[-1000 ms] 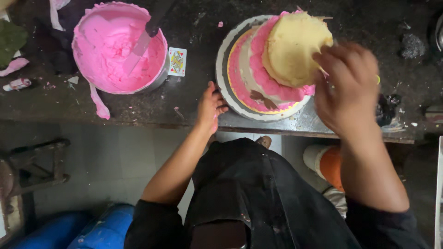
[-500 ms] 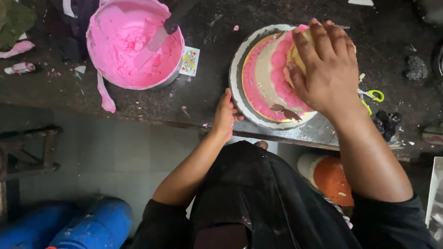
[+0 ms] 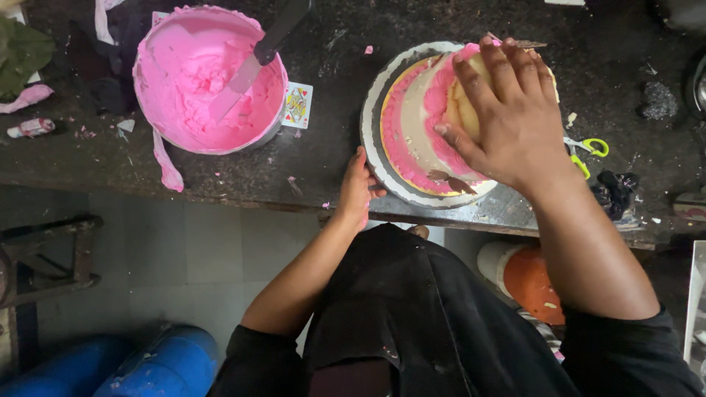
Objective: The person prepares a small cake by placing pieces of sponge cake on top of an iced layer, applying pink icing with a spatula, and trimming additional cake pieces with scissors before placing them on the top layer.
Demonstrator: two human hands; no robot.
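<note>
A layered cake [image 3: 416,129] with pink cream between pale sponge layers stands on a round grey turntable [image 3: 375,158]. My right hand [image 3: 511,117] lies flat on the top yellow sponge layer [image 3: 462,110], fingers spread, covering most of it. My left hand [image 3: 358,190] rests against the near left rim of the turntable, fingers touching its edge, holding nothing.
A bowl of pink cream [image 3: 209,81] with a spatula [image 3: 254,62] in it stands at the left on the dark worktop [image 3: 323,44]. A playing card [image 3: 298,104] lies beside it. Green-handled scissors [image 3: 588,154] lie right of the cake. An orange bucket [image 3: 526,283] and blue drums [image 3: 169,364] sit on the floor.
My right hand brought the yellow sponge layer down onto the pink cream and now lies flat on it. My left hand stayed at the turntable's rim.
</note>
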